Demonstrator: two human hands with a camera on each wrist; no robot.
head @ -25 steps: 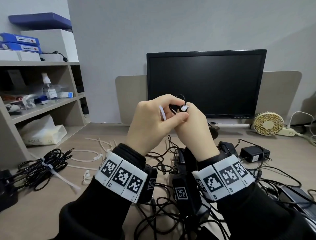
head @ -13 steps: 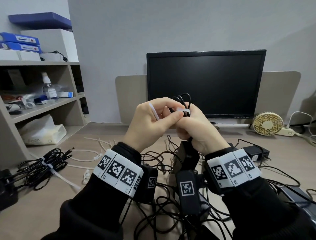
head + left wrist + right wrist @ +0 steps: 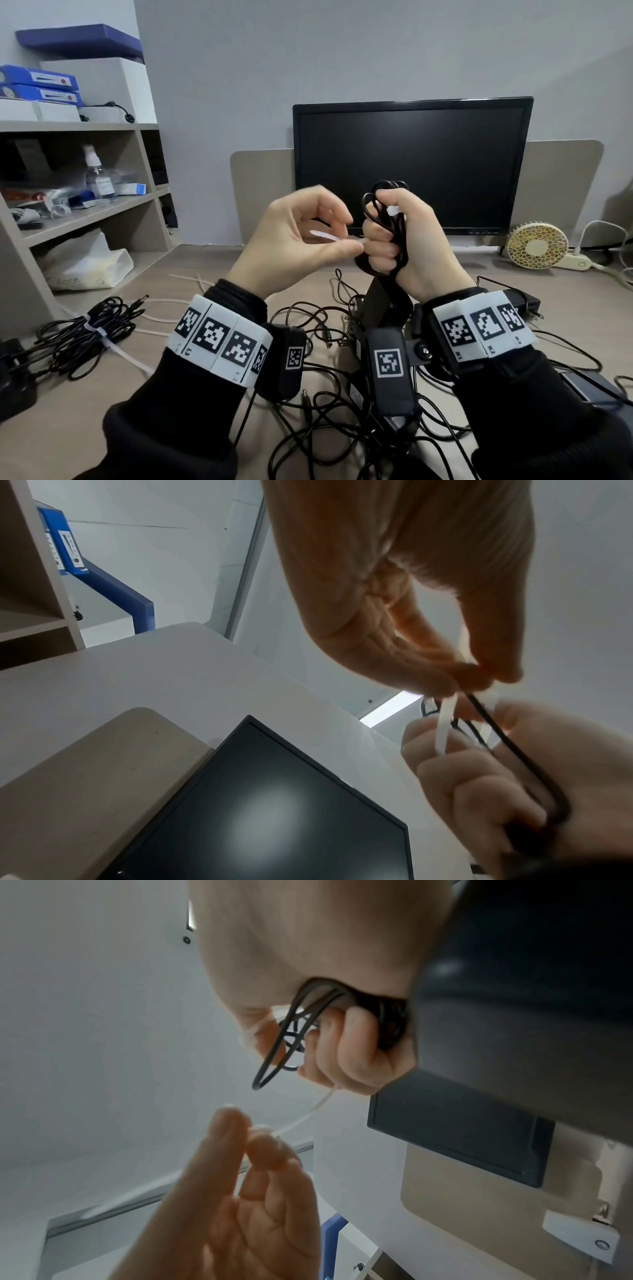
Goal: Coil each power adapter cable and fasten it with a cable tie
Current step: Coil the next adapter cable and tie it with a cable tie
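Observation:
My right hand is raised in front of the monitor and grips a coiled black adapter cable, whose loops stick out above the fist; the coiled cable also shows in the right wrist view. A white cable tie runs round the coil, its head by my right thumb. My left hand pinches the tie's free tail between thumb and forefinger, just left of the right fist. In the left wrist view the cable tie runs from my pinching fingertips down to the coil. The black adapter brick hangs below my right hand.
A bundled, tied cable lies at the left of the desk. Loose white ties lie behind it. Tangled black cables and adapters cover the near middle and right. A monitor and small fan stand at the back; shelves at left.
My hands have come apart: the left hand has drawn leftward with the tie's tail, and the right hand has turned upright with the coil in its fist.

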